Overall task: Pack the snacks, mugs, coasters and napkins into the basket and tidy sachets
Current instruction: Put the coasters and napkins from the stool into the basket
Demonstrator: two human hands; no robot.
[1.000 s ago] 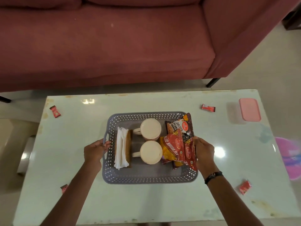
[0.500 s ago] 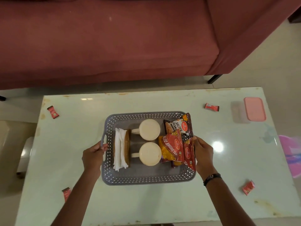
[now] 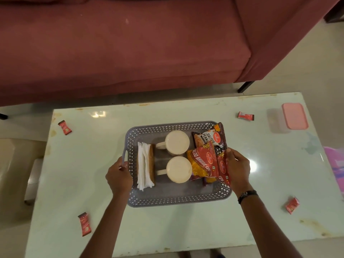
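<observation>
While both hands clamp the grey basket (image 3: 167, 200) at frame centre, left hand (image 3: 119, 175) on its handle, right hand (image 3: 237, 170) on the snack-packet side, four sachets lie scattered on the table (image 3: 186, 226).

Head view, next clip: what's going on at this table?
A person grips a grey basket by its two short sides, left hand on the handle, right hand against the snack packets. Two mugs, napkins and coasters are already packed inside. Four red sachets lie scattered on the glass table, not yet tidied. A pink-lidded box sits at the far right corner.
</observation>
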